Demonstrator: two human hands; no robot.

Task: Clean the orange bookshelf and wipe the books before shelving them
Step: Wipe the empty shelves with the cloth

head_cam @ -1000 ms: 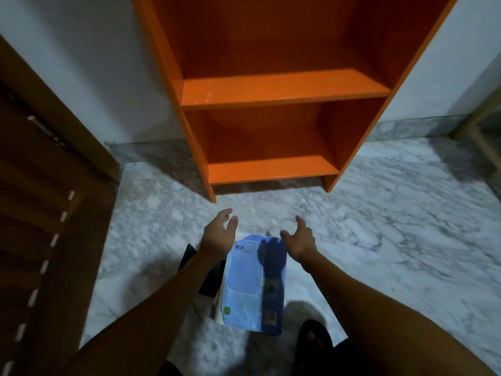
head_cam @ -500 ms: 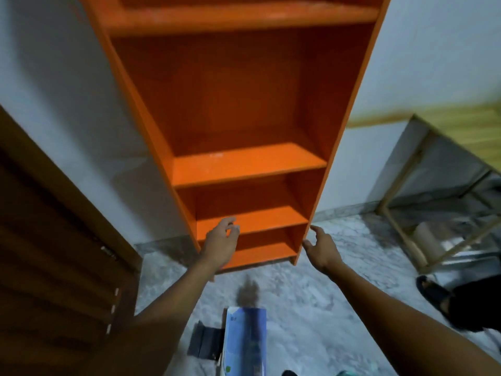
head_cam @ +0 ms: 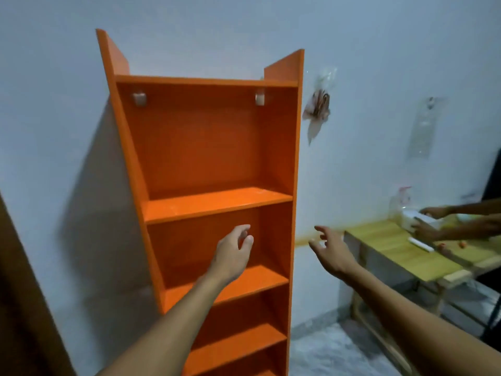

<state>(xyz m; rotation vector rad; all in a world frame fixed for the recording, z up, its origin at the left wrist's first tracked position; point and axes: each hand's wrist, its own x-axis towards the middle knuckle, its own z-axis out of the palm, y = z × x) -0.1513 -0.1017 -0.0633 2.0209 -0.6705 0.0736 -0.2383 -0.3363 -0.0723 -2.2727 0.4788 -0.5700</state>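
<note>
The tall orange bookshelf (head_cam: pixel 206 147) stands against the white wall, and all its visible shelves are bare. My left hand (head_cam: pixel 233 253) is raised in front of the second compartment, fingers loosely curled and holding nothing. My right hand (head_cam: pixel 329 246) hovers just right of the bookshelf's right side panel, fingers spread and empty. No books or cloth show in this view.
A low wooden table (head_cam: pixel 390 248) stands at the right, where another person's hands (head_cam: pixel 433 221) handle a white box. Plastic bags (head_cam: pixel 318 104) hang on the wall beside the bookshelf. A brown wooden door (head_cam: pixel 24 308) lies at the left, and marble floor (head_cam: pixel 333 351) below.
My view has risen from the floor and the blue book to the upper bookshelf. Both hands have lifted with it, still empty. The books have left the view.
</note>
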